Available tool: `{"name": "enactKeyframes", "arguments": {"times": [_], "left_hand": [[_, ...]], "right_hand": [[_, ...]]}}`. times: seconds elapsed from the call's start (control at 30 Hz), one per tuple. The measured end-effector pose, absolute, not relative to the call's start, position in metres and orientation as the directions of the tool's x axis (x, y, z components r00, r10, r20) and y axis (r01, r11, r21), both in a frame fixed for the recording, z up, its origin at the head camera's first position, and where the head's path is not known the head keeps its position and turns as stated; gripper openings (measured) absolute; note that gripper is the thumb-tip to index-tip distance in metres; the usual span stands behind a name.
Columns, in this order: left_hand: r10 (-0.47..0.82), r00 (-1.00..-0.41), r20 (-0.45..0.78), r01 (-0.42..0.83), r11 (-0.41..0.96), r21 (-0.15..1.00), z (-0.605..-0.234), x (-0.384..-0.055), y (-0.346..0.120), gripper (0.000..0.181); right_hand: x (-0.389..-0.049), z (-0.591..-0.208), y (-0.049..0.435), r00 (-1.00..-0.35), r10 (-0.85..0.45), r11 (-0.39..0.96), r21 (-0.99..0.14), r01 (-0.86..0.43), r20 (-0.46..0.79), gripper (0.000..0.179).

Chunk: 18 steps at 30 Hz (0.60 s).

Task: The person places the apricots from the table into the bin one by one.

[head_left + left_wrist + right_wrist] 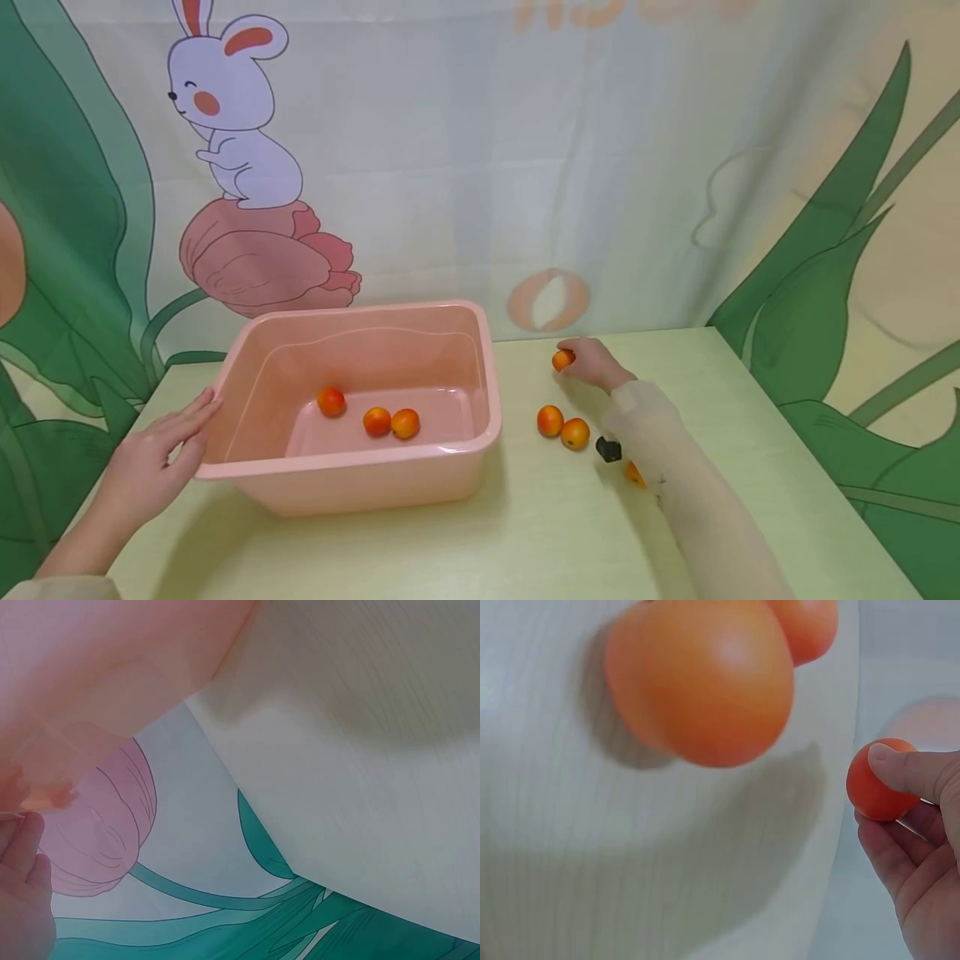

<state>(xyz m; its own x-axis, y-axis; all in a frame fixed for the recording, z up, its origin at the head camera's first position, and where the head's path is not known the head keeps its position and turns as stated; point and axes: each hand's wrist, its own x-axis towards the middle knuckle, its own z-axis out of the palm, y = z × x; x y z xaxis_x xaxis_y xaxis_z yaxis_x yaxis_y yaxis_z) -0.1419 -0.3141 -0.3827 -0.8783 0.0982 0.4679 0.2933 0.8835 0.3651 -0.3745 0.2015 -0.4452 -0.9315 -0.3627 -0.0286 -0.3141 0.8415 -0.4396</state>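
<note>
Clearly, right hand point(592, 364) pinches smooth round fruit point(870, 787); left hand point(153, 467), seemingly uncurled, touches glossy basin point(360, 486).

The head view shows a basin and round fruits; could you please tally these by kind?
Pink basin: 1
Orange-red round fruits: 7 (3 in the basin, 2 fully visible on the table, 1 partly hidden by the right sleeve, 1 held in the right hand)
Total: 8

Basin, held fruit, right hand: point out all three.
Basin point(367, 483): head view, on its outer front wall.
Held fruit point(868, 789): right wrist view, on its bare side below the thumb.
Right hand point(596, 365): head view, on the back of the hand.
</note>
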Motion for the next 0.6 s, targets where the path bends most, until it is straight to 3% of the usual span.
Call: {"name": "enactKeyframes", "arguments": {"times": [0.3, 0.6], "left_hand": [[0.092, -0.885, 0.457, 0.281, 0.887, 0.367, -0.384, -0.142, -0.315, 0.039], [0.099, -0.869, 0.486, 0.296, 0.890, 0.348, -0.384, -0.142, -0.314, 0.039]], "right_hand": [[-0.363, -0.426, 0.202, -0.928, -0.369, 0.824, -0.480, -0.302, -0.050, 0.051], [-0.356, -0.405, 0.197, -0.917, -0.398, 0.802, -0.480, -0.355, 0.015, 0.043]]}}
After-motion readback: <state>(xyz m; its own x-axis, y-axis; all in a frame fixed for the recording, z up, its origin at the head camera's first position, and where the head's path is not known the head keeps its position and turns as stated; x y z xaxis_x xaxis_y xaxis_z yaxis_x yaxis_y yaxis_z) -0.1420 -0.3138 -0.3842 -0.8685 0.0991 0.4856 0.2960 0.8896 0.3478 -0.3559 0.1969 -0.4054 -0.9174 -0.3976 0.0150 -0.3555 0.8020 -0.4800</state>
